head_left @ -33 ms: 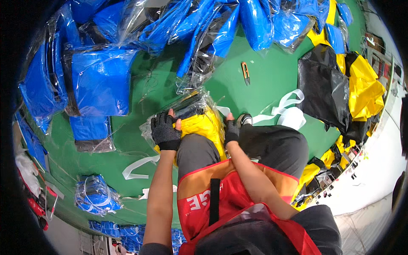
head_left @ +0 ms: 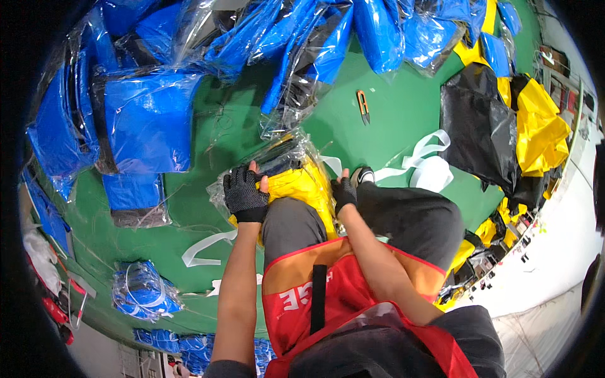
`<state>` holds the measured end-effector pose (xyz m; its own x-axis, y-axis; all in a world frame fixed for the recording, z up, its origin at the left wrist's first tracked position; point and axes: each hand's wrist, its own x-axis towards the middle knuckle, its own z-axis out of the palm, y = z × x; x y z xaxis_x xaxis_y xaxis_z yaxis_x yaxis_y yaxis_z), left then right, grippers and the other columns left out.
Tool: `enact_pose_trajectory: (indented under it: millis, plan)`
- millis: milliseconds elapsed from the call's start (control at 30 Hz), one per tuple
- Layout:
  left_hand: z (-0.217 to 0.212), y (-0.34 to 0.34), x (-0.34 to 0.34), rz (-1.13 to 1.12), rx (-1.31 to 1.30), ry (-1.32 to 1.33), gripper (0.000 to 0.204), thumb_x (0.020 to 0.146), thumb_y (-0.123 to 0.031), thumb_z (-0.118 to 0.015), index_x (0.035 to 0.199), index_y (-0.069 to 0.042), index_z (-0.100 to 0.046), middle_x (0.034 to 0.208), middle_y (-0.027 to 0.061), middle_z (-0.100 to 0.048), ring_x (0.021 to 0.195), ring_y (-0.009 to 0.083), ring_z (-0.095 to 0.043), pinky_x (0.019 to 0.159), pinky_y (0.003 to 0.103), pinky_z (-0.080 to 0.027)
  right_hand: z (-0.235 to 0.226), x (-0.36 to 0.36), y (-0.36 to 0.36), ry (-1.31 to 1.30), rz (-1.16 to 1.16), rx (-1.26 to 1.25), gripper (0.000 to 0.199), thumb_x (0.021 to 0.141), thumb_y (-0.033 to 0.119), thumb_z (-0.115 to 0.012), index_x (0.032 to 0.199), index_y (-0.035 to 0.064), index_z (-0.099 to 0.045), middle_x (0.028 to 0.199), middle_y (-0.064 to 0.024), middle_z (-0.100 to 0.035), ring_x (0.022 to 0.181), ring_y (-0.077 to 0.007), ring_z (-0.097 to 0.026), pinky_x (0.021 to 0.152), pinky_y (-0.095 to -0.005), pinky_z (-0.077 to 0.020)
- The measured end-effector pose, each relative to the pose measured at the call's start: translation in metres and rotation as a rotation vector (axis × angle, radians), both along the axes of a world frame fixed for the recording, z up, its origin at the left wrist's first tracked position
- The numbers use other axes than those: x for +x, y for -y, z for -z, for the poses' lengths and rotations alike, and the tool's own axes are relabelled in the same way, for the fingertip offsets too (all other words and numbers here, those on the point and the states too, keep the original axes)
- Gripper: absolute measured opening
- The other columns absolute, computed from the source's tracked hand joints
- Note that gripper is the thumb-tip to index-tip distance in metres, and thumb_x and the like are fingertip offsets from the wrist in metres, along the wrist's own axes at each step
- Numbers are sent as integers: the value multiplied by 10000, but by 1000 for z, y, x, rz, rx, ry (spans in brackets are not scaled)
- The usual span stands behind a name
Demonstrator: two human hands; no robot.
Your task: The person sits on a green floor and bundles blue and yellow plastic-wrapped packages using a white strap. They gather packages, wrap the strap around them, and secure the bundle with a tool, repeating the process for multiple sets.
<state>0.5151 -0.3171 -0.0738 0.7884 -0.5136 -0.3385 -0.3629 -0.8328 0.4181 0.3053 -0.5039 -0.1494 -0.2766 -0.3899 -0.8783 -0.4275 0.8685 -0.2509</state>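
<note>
A yellow garment in a clear plastic bag [head_left: 301, 183] lies on the green floor [head_left: 391, 126] right in front of my knees. My left hand [head_left: 243, 193], in a black fingerless glove, grips the bag's left end, fingers curled over the plastic. My right hand [head_left: 345, 191], gloved the same way, holds the bag's right edge beside my knee. The bag's near part is hidden under my legs.
Blue bagged garments [head_left: 148, 123] are piled across the far and left sides. Orange-handled snips [head_left: 363, 106] lie on the floor ahead. White strips [head_left: 428, 165] sit to the right, by black [head_left: 482, 129] and yellow [head_left: 545, 129] bagged garments. A small blue bundle [head_left: 144, 291] lies at lower left.
</note>
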Motion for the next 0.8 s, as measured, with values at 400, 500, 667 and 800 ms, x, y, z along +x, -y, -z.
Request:
enact_pose_trajectory:
  millis: [400,500,667,800]
  plan:
    - [5,-33,3,-289,-316,4,407,844,-331,-496,1121,-41,-563,1037,139,-582,966,280,-528,890,384,-382,80,45,122,855,334,137,237,910,279,-380,1010,154,-555,1013,-34,-602,956,-262,-552,850,-419,-441]
    - [25,-120,-43,-1097,-336,176,356,924,-300,-440,1043,15,-557,1051,161,-567,966,250,-525,880,341,-391,54,6,74,453,73,-45,321,930,347,-339,1077,136,-531,1031,-20,-572,915,-247,-527,757,-422,-446]
    - [141,-254,-193,-2183,-97,-540,781,770,-624,-537,1157,53,-493,1109,210,-568,926,320,-574,798,408,-462,45,-30,34,269,-95,-247,290,933,301,-466,1097,66,-508,956,-71,-553,825,-204,-518,711,-335,-436]
    - [169,-203,-157,-2138,104,-555,703,737,-600,-601,1148,-34,-530,1134,135,-589,924,299,-578,785,385,-460,4,16,31,334,-365,-348,275,925,287,-476,1080,62,-505,840,-62,-535,692,-195,-496,631,-329,-422]
